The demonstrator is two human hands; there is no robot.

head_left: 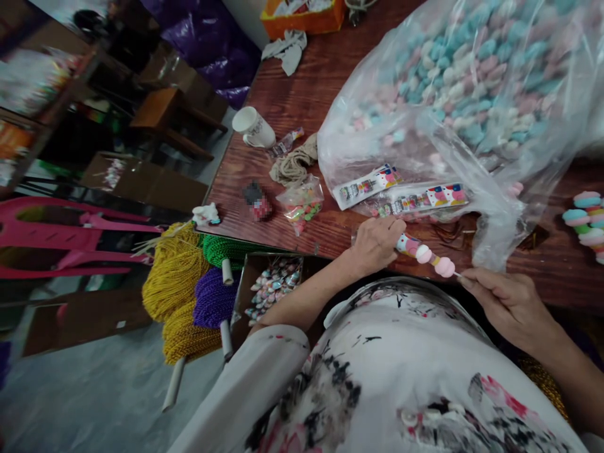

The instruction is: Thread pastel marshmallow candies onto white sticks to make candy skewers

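A marshmallow skewer (444, 267), with pink and white pieces on a thin stick, lies crosswise between my two hands near the table's front edge. Its far end sits within a printed plastic wrapper (408, 244), and my left hand (377, 245) is closed around that end. My right hand (504, 301) pinches the bare stick at the opposite end. Just beyond my left hand, flat printed wrappers (425, 200) rest against a big clear bag of marshmallows (453, 82) in blue, pink and white. What my left palm covers is hidden.
A small bag of colourful candies (302, 204), a cloth bundle (295, 160) and a white mug (253, 127) stand left on the table. More marshmallow skewers (587, 223) lie far right. Below the edge is a box of wrapped pieces (274, 286) beside yellow cord bundles (174, 277).
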